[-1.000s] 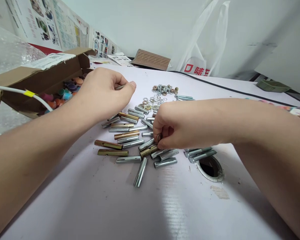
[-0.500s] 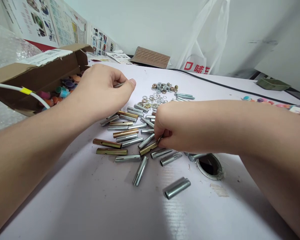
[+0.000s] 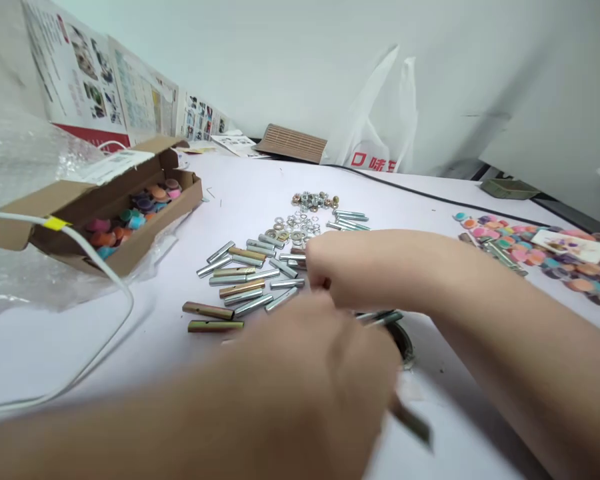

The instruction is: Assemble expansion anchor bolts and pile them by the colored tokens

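Note:
My left hand, smeared by motion, crosses the foreground. A dark brass-coloured metal sleeve sticks out from its closed fingers. Behind it, my right hand is curled at the edge of the pile; its fingertips and whatever is in them are hidden by my left hand. Silver metal sleeves and brass-coloured ones lie loosely grouped left of my hands. Washers, nuts and silver bolts form small groups farther back. A dark round opening with a metal rim is partly covered by my hands.
An open cardboard box of coloured caps stands at the left on bubble wrap. A white cable loops before it. More coloured caps lie at the right. A black cord runs along the back, near a plastic bag.
My left hand has swung from beside the box down and right into the foreground, carrying the sleeve. My right hand stays at the pile. The camera view has shifted, showing more caps at right.

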A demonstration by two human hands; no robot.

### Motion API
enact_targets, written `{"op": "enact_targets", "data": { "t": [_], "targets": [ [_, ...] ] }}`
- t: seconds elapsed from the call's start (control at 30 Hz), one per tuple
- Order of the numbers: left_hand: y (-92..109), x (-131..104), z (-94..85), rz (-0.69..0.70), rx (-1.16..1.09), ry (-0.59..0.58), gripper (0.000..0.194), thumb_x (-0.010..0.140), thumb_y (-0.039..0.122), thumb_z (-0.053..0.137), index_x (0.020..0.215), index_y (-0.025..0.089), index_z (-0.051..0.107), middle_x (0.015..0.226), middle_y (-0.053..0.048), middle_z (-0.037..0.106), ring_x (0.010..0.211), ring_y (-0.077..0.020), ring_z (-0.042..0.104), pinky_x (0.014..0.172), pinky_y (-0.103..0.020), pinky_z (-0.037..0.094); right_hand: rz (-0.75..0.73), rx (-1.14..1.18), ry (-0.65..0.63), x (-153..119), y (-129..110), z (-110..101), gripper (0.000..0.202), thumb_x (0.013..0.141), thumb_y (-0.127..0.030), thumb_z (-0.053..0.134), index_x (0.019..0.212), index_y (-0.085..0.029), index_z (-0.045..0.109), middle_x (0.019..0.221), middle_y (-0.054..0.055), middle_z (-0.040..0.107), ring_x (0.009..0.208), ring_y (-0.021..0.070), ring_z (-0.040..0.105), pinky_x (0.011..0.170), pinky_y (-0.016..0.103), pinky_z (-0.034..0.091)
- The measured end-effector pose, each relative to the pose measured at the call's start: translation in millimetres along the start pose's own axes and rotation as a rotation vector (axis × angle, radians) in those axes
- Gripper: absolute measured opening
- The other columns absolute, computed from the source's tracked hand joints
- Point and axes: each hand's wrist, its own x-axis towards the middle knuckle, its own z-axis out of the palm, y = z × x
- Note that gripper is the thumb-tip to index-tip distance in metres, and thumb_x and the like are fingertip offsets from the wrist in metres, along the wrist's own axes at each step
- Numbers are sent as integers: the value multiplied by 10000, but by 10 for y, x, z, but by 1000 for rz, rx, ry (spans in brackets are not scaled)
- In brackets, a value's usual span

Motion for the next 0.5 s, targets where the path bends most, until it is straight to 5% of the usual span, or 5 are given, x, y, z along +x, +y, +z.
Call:
{"op": "enact_targets", "data": {
  "t": [0.07, 0.17, 0.33, 0.5],
  "targets": [
    [166, -41, 288, 178, 96, -83, 130, 860, 224, 574, 736, 255, 549, 591, -12, 499, 525, -183, 449, 467, -360, 386, 1, -38, -11, -4, -15, -22, 74, 703, -117, 558, 690, -189, 569, 580, -23, 495, 475, 94, 378, 448, 257, 246],
    [206, -38, 542, 152, 121, -131, 152, 913, 276, 533, 769, 229, 550, 667, -43, 541, 595, -209, 498, 495, -374, 408, 28, -83, 13, 4, -11, -10, 107, 714, -100, 547, 722, -193, 598, 574, -29, 492, 463, 89, 365, 447, 258, 261],
    [14, 19, 397, 77, 82, -211, 118, 836, 83, 528, 837, 199, 550, 820, -71, 640, 749, -232, 565, 709, -397, 498, -17, -48, 24, 13, 31, 4, 93, 721, -147, 520, 682, -206, 581, 579, -18, 532, 461, 110, 392, 429, 279, 307],
    [-164, 41, 279, 17, 123, -188, 178, 764, 17, 506, 800, 189, 531, 799, -73, 631, 732, -229, 548, 666, -382, 465, 47, -87, -6, 12, 27, -6, 89, 664, -111, 510, 618, -187, 508, 552, -20, 479, 436, 88, 337, 418, 271, 262]
  ]
}}
